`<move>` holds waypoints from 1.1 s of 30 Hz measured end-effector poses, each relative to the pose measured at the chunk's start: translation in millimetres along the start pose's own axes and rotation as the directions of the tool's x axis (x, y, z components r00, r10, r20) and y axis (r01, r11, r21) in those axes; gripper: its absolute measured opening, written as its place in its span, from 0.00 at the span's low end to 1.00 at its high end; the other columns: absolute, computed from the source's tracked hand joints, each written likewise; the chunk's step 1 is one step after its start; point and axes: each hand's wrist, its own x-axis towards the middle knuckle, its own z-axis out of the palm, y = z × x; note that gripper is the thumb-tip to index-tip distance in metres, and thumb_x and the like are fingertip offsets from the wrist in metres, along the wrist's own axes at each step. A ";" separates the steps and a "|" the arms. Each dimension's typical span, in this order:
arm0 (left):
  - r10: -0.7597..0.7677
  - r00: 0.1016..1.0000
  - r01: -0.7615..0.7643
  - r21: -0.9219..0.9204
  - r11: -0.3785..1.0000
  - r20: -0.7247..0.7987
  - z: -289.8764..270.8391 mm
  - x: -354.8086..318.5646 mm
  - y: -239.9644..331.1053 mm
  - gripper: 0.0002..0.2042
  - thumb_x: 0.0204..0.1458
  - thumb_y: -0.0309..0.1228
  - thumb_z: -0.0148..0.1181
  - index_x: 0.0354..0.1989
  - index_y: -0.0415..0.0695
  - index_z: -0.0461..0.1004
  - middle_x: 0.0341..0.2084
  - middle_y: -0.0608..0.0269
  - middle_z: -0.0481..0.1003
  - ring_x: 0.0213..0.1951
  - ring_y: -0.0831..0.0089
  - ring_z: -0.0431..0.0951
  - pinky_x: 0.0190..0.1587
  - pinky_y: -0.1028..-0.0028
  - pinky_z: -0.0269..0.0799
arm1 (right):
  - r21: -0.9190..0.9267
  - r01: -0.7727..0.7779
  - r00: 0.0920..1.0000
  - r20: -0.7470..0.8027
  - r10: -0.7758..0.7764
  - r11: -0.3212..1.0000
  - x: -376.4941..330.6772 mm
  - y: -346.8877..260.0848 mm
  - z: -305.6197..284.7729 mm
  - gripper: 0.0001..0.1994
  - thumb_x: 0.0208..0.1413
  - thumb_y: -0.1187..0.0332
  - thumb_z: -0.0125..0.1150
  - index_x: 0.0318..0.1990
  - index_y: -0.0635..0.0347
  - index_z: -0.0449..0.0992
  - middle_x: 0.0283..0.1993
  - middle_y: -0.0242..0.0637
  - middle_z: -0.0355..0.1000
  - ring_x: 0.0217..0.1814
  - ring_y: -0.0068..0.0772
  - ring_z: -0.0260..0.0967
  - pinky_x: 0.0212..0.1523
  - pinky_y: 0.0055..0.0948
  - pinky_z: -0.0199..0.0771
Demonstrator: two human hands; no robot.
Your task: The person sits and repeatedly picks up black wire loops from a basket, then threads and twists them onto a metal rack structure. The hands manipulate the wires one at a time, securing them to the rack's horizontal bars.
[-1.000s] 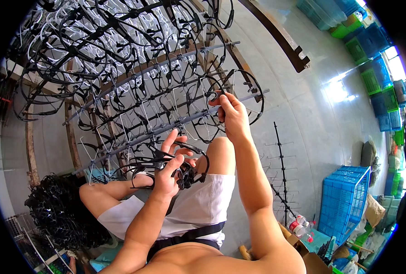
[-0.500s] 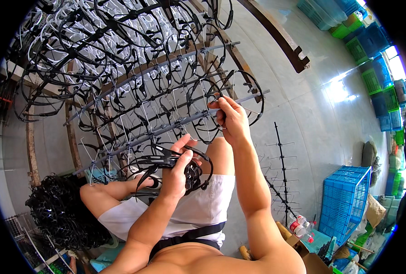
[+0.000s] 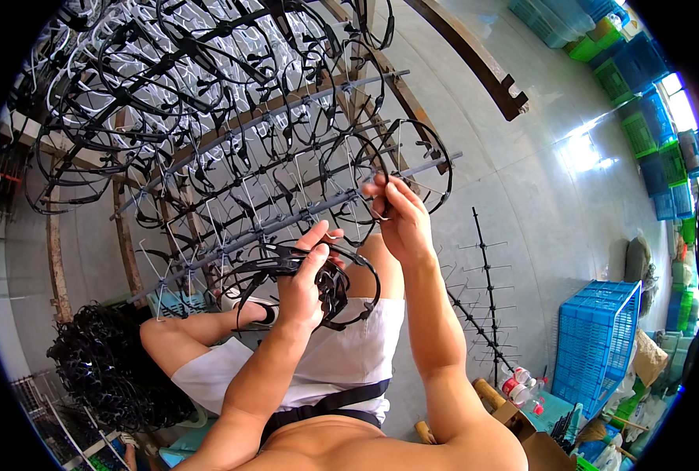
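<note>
My left hand (image 3: 304,281) is closed round a bundle of glossy black curved plastic frames (image 3: 335,292), held above my lap. Thin looped arms of the bundle stick out on both sides of the fist. Further up and to the right, my right hand (image 3: 403,220) pinches at the edge of a black looped frame (image 3: 385,161) beside the grey hanging rod (image 3: 338,199). Its fingertips are slightly blurred. Wire hooks stand out along this rod, and several black frames hang on the hooks around it.
Rows of black frames (image 3: 184,47) and white ones (image 3: 90,55) fill a rusty rack (image 3: 122,228) ahead. A black pile (image 3: 106,369) lies at the left. To the right stand a hooked black rod (image 3: 487,275), a blue crate (image 3: 597,337) and plastic bottles (image 3: 518,386).
My right hand has drawn slightly down and right along the rod, its fingers shifting. The left hand has turned a little, and the bundle's loop swings to the right.
</note>
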 end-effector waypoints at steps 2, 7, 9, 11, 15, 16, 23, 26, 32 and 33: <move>-0.019 1.000 0.019 0.000 1.000 -0.013 1.7 2.8 3.2 0.21 0.55 0.29 0.52 0.57 0.37 0.64 0.46 0.52 0.72 0.35 0.73 0.72 0.39 0.75 0.71 | 0.094 -0.004 0.995 0.095 -0.005 0.996 -10.4 2.2 -4.4 0.13 0.61 0.68 0.49 0.50 0.65 0.68 0.41 0.34 0.72 0.38 0.19 0.61 0.42 0.19 0.59; 0.028 0.999 -0.029 -0.017 0.999 -0.019 0.7 2.2 6.1 0.19 0.55 0.29 0.51 0.56 0.38 0.67 0.46 0.53 0.73 0.36 0.74 0.72 0.39 0.75 0.70 | 0.130 0.088 0.990 0.099 -0.102 0.988 -28.6 9.7 -14.5 0.14 0.56 0.76 0.54 0.50 0.61 0.69 0.45 0.29 0.68 0.41 0.21 0.62 0.45 0.23 0.63; -0.006 0.999 0.006 0.007 1.000 -0.035 8.7 5.7 13.3 0.19 0.55 0.29 0.51 0.56 0.39 0.67 0.46 0.54 0.73 0.39 0.75 0.72 0.40 0.74 0.70 | 0.178 0.051 0.988 0.135 -0.076 0.983 -29.2 19.5 -23.4 0.12 0.57 0.76 0.54 0.48 0.62 0.70 0.46 0.29 0.68 0.39 0.21 0.63 0.44 0.23 0.64; -0.025 0.999 0.025 0.009 1.000 -0.026 5.5 1.4 6.2 0.19 0.55 0.29 0.51 0.55 0.37 0.67 0.45 0.54 0.73 0.39 0.74 0.72 0.41 0.74 0.70 | 0.193 0.090 0.987 0.111 -0.113 0.977 -34.3 25.8 -23.6 0.10 0.57 0.76 0.54 0.46 0.63 0.71 0.41 0.29 0.68 0.35 0.19 0.60 0.39 0.22 0.62; -0.041 0.999 0.040 -0.012 0.999 -0.009 1.9 1.8 6.6 0.20 0.55 0.29 0.51 0.55 0.35 0.66 0.45 0.53 0.73 0.38 0.74 0.72 0.40 0.74 0.71 | 0.110 0.201 0.979 0.014 -0.203 0.973 -33.0 40.1 -20.7 0.07 0.56 0.75 0.56 0.42 0.63 0.72 0.36 0.28 0.68 0.32 0.17 0.59 0.36 0.19 0.60; -0.036 0.999 0.036 -0.009 0.999 -0.006 1.2 2.4 5.5 0.20 0.55 0.29 0.51 0.55 0.35 0.66 0.45 0.53 0.73 0.38 0.74 0.72 0.40 0.74 0.71 | 0.089 0.220 0.975 -0.020 -0.219 0.971 -32.9 41.4 -18.6 0.05 0.56 0.74 0.56 0.39 0.63 0.73 0.33 0.26 0.66 0.31 0.17 0.58 0.35 0.18 0.58; -0.020 1.000 0.020 0.017 1.000 -0.011 0.4 1.5 3.2 0.19 0.55 0.29 0.50 0.55 0.35 0.67 0.45 0.53 0.73 0.37 0.73 0.72 0.40 0.74 0.71 | -0.335 0.269 0.930 -0.155 -0.335 0.903 -45.6 38.5 4.7 0.10 0.58 0.72 0.55 0.45 0.64 0.74 0.31 0.25 0.60 0.31 0.15 0.56 0.33 0.16 0.57; 0.004 1.000 -0.004 0.055 0.998 0.005 0.8 2.6 10.4 0.19 0.55 0.29 0.50 0.55 0.35 0.67 0.46 0.53 0.73 0.39 0.72 0.73 0.40 0.74 0.71 | -0.652 0.350 0.876 -0.025 -0.481 0.672 -53.3 23.6 7.0 0.17 0.57 0.71 0.54 0.54 0.63 0.68 0.43 0.35 0.61 0.44 0.26 0.60 0.48 0.23 0.61; -0.048 0.998 0.049 -0.013 0.999 0.032 -4.2 -12.5 15.6 0.19 0.54 0.29 0.49 0.55 0.36 0.66 0.51 0.51 0.70 0.43 0.71 0.74 0.43 0.73 0.71 | -0.744 0.202 0.978 0.187 -0.092 0.638 -105.4 -6.0 -0.4 0.14 0.58 0.67 0.53 0.49 0.65 0.69 0.46 0.41 0.65 0.52 0.37 0.60 0.57 0.32 0.57; -0.058 0.997 0.060 -0.038 0.997 0.047 -6.2 -12.5 13.6 0.19 0.54 0.29 0.49 0.55 0.36 0.66 0.51 0.51 0.70 0.43 0.70 0.73 0.43 0.73 0.70 | -0.610 0.059 0.981 0.183 0.069 0.790 -115.5 -7.9 -6.4 0.14 0.59 0.66 0.52 0.48 0.66 0.69 0.44 0.40 0.66 0.46 0.34 0.62 0.51 0.29 0.62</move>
